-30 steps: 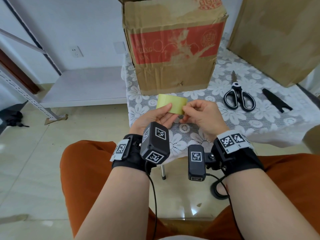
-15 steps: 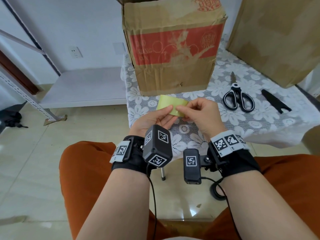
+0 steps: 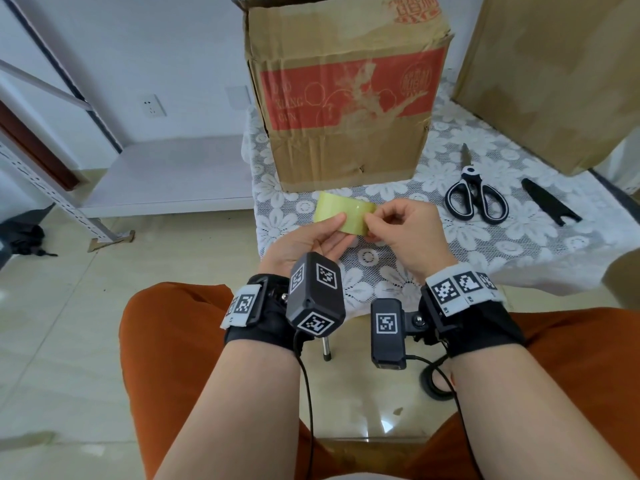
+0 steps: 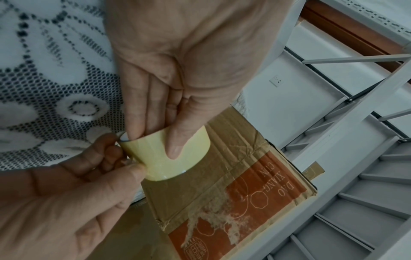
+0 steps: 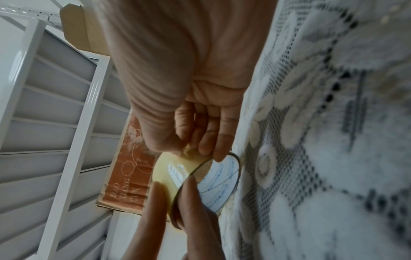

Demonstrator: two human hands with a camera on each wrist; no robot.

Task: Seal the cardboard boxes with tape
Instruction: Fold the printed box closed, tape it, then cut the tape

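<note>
At the centre of the frame, the left hand (image 3: pixel 311 239) is grasping the tape roll (image 3: pixel 341 216), and the right hand (image 3: pixel 401 233) is pinching its right edge, below the cardboard box (image 3: pixel 346 95).

A plain room in a home or small storeroom used for packing. A small table under a white lace floral tablecloth (image 3: pixel 519 244) carries a worn brown cardboard box with a red printed band (image 3: pixel 346 98), black-handled scissors (image 3: pixel 476 199) and a black scissor sheath (image 3: pixel 550 202). Beside it stands a white slotted-metal shelving rack (image 3: pixel 104 174) against a white wall with a white wall socket (image 3: pixel 154 105). The floor is glossy beige tile (image 3: pixel 52 323)
</note>
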